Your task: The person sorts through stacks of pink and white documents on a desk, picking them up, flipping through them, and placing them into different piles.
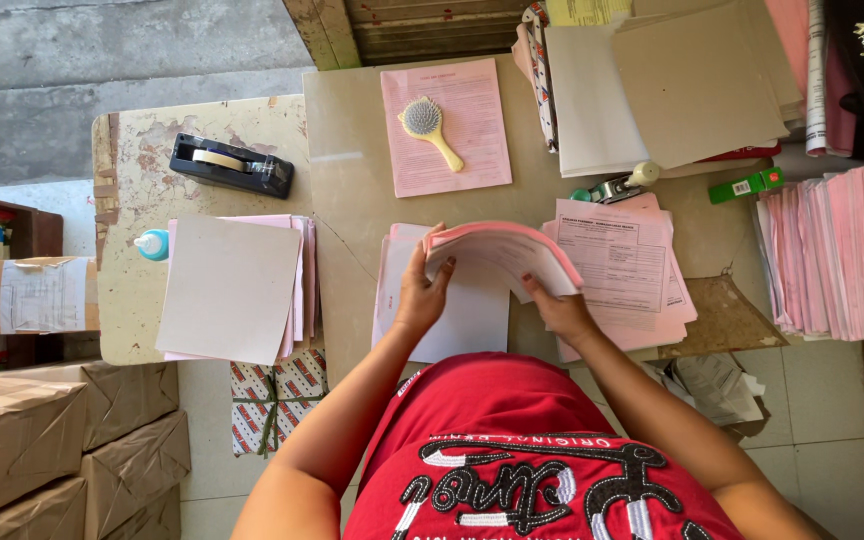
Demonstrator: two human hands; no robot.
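Note:
Both my hands hold a thick bundle of pink and white sheets (pixel 507 252) above the table (pixel 352 160). My left hand (pixel 420 290) grips its left edge, thumb on top. My right hand (pixel 560 312) supports the right underside, and the bundle bows upward in the middle. Under it lies a stack of white paper (pixel 472 320). A pile of pink printed forms (pixel 627 262) sits just right of my right hand.
A pink form with a yellow-handled hairbrush (pixel 428 128) lies further back. A black tape dispenser (pixel 232 165), a glue bottle (pixel 153 244) and a paper stack under grey card (pixel 230 288) are left. Grey cardboard sheets (pixel 697 80) and fanned pink paper stacks (pixel 842 250) are right. Wrapped parcels (pixel 52 440) sit on the floor.

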